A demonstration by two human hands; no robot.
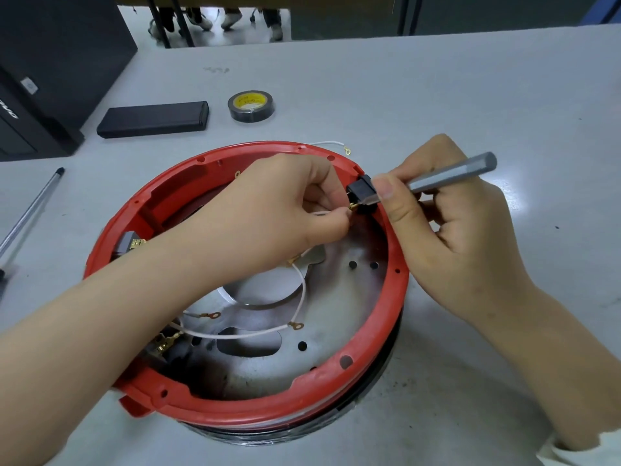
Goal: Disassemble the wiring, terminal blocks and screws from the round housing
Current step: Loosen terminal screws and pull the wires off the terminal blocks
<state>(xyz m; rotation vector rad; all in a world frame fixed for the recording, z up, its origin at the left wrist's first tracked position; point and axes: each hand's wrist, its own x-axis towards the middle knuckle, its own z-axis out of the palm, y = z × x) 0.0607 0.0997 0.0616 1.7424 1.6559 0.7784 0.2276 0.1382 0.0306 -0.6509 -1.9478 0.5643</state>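
Housing [395, 290], round, red moulded plastic rim over a dull grey metal pan, sits on the grey table [403, 95] at near centre, a black band showing beneath the rim.

Step in hand, as judged: freeing a wire from the black terminal block [361, 193] seated at the far right of the rim. The left hand [285, 210] reaches across the pan, its thumb and fingertips pinching a small brass connector [353, 206] at the block's inner face. The right hand [447, 213] is curled round a grey, faceted screwdriver handle [450, 174], thumb bearing against the block; the tip is hidden, so contact with a screw cannot be confirmed.

Next move, in my judgement, calls for a straight pull on the connector while the block is held steady.

Loose white wires [302, 287] with brass ring lugs lie in the pan, which is stamped with round holes and scuffed dark. Further brass-tabbed blocks remain at the left rim [132, 243] and near left [164, 344]. One white wire [331, 143] lies just beyond the far rim.
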